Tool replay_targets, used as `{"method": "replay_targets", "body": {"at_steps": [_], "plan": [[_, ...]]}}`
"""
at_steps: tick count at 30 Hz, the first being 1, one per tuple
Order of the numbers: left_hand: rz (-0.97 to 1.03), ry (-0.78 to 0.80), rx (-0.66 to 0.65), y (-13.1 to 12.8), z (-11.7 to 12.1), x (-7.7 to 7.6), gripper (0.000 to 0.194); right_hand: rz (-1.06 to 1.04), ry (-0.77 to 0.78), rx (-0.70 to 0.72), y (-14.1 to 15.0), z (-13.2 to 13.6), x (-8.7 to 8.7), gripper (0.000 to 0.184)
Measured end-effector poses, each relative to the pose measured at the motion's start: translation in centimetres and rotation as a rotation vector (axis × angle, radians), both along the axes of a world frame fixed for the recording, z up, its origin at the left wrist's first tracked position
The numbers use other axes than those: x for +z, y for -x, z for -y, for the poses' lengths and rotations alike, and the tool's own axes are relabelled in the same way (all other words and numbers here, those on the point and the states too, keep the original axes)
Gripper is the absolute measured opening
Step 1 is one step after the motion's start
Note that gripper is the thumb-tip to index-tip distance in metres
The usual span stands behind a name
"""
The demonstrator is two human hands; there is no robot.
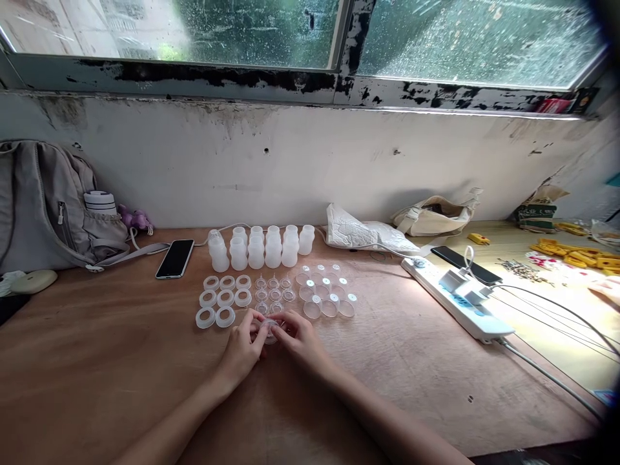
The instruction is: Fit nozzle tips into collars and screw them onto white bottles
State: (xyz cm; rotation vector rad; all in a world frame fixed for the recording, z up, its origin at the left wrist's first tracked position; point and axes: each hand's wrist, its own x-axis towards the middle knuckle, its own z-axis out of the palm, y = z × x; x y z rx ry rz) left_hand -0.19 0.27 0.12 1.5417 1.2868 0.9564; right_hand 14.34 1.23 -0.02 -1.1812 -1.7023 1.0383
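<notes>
Both my hands meet at the near side of the rows of parts, around a translucent bottle ring. My left hand pinches its left side with thumb and fingers. On its right side, the fingers of my right hand are closed as well. Fingers partly cover the piece, so whether a teat sits inside it I cannot tell. Behind my left hand lie several frosted collar rings. Small clear teats stand in rows just beyond my fingertips. Clear round covers with tabs lie to the right.
Frosted small bottles stand in two rows at the back; the leftmost has a clear top. A phone and a backpack are left. White packages, a pouch and a power strip with cables are right.
</notes>
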Motion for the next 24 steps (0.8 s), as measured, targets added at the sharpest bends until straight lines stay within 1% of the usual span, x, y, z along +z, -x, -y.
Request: {"method": "replay_targets", "body": {"at_steps": [6, 12, 16, 19, 22, 24], "plan": [[-0.018, -0.050, 0.009, -0.26, 0.14, -0.57, 0.012, -0.035, 0.010, -0.018, -0.02, -0.07, 0.08, 0.018], [-0.038, -0.068, -0.003, -0.31, 0.24, -0.98, 0.010, -0.017, 0.007, -0.016, -0.01, 0.13, 0.21, 0.018], [-0.078, -0.090, -0.025, -0.25, 0.33, -0.94, 0.010, 0.016, -0.032, -0.011, 0.21, 0.37, 0.51, 0.020], [-0.097, -0.080, -0.025, -0.22, 0.29, -0.95, 0.010, 0.054, -0.099, -0.006, 0.47, 0.51, 0.40, 0.022], [-0.071, -0.056, 0.008, -0.28, 0.20, -0.82, 0.010, 0.082, -0.162, -0.018, 0.63, 0.52, 0.03, 0.022], [-0.030, -0.039, 0.044, -0.35, 0.14, -0.55, 0.011, 0.065, -0.137, -0.044, 0.63, 0.43, -0.19, 0.023]]}}
